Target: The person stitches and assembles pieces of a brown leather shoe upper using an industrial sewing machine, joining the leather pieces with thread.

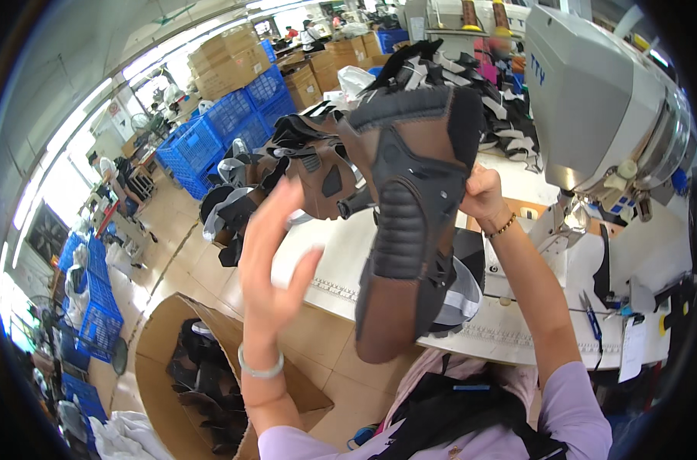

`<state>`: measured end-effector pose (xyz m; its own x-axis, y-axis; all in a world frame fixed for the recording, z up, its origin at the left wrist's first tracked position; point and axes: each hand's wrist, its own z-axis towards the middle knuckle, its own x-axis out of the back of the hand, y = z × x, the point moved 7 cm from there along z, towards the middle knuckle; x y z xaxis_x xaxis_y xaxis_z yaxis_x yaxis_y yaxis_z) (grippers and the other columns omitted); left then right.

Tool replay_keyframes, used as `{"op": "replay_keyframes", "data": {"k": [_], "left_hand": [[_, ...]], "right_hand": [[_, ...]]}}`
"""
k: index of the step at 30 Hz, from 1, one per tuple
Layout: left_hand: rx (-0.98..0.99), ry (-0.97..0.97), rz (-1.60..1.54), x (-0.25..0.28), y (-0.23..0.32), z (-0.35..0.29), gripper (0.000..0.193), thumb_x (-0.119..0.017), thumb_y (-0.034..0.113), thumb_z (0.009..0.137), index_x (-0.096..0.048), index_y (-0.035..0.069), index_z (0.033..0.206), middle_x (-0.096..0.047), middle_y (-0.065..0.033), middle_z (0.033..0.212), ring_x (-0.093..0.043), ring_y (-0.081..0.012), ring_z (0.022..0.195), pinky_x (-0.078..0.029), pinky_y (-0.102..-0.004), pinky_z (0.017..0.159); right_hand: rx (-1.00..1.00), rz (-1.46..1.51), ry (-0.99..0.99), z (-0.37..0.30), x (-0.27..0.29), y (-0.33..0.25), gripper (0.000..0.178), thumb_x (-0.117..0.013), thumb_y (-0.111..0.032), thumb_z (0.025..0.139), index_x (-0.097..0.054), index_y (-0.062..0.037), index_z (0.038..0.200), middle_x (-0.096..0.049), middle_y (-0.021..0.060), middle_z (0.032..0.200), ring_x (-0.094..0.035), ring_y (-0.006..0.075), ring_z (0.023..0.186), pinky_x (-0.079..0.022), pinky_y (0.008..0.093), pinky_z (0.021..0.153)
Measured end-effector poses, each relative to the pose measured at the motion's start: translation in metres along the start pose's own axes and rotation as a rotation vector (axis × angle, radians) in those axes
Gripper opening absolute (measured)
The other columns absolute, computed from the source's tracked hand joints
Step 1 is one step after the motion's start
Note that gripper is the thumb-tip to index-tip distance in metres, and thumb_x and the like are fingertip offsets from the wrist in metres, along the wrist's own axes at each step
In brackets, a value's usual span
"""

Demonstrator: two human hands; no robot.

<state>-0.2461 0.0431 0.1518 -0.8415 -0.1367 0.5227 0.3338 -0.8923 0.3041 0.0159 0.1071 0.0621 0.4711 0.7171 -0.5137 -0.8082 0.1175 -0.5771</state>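
Observation:
A brown and black boot upper (pixel 402 230) hangs in front of me, its padded collar up and its rounded brown toe down. It has a ribbed black panel and stitched seams. My right hand (pixel 482 192) grips its right edge near the collar; the fingers are partly hidden behind it. Left of the upper, my left hand (pixel 275 268) is raised and slightly blurred, thumb apart from the fingers, holding nothing. Grey-white lining (pixel 461 295) shows behind the upper's lower right side. More brown and black boot uppers (pixel 318 180) lie piled beyond my left hand.
A grey sewing machine (pixel 582 100) stands at the right of the white table (pixel 341 264). Blue thread snips (pixel 591 316) lie near its right edge. At lower left is an open cardboard box (pixel 160 360) of dark pieces. Blue crates (pixel 191 153) and cartons (pixel 225 61) stand behind.

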Motion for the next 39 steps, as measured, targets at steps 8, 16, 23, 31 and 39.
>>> {"op": "replay_keyframes", "data": {"k": [8,16,23,31,39], "left_hand": [[0.195,0.14,-0.691,-0.08,-0.047,0.073,0.021,-0.042,0.022,0.095,-0.05,0.004,0.1,-0.034,0.0041,0.074,-0.031,-0.0055,0.069,-0.029,-0.0196,0.061],[-0.042,0.672,-0.568,-0.063,-0.028,0.082,0.03,-0.031,0.021,0.094,-0.039,0.004,0.071,-0.039,-0.0034,0.072,-0.037,-0.0122,0.07,-0.035,-0.0266,0.073],[-0.264,0.664,-0.494,-0.056,0.011,0.109,0.032,-0.03,0.019,0.09,-0.037,0.003,0.063,-0.039,-0.0069,0.067,-0.038,-0.0172,0.067,-0.037,-0.0316,0.074],[-0.553,0.529,-0.195,-0.062,0.035,0.042,0.016,-0.047,0.012,0.065,-0.046,0.004,0.051,-0.048,-0.0067,0.055,-0.044,-0.022,0.06,-0.041,-0.0361,0.069],[-0.676,0.099,0.133,-0.068,0.066,-0.079,0.017,-0.051,0.028,0.068,-0.058,0.012,0.066,-0.054,0.0005,0.07,-0.046,-0.0137,0.068,-0.042,-0.0298,0.072]], "right_hand": [[0.084,0.217,0.059,0.001,0.009,0.01,0.044,-0.058,-0.018,0.081,-0.049,0.0028,0.118,-0.055,0.0156,0.117,-0.051,0.0268,0.109,-0.038,0.0387,0.096],[0.124,-0.411,0.706,0.03,-0.061,-0.002,0.061,-0.04,-0.052,0.09,-0.046,-0.0019,0.125,-0.052,0.0076,0.121,-0.048,0.0139,0.11,-0.036,0.0289,0.096],[0.301,-0.697,0.437,0.065,-0.046,-0.009,0.068,-0.034,-0.051,0.092,-0.029,0.0,0.136,-0.041,0.0083,0.131,-0.039,0.0133,0.118,-0.029,0.0254,0.1],[0.345,-0.657,0.277,0.03,-0.008,-0.023,0.063,-0.026,-0.053,0.093,-0.041,-0.0051,0.054,-0.039,0.0053,0.05,-0.038,0.0113,0.047,-0.03,0.0227,0.047],[0.354,-1.061,0.004,-0.049,-0.075,-0.001,0.057,-0.017,-0.029,0.098,-0.038,-0.006,0.05,-0.045,0.0063,0.051,-0.041,0.0174,0.057,-0.036,0.0281,0.066]]}}
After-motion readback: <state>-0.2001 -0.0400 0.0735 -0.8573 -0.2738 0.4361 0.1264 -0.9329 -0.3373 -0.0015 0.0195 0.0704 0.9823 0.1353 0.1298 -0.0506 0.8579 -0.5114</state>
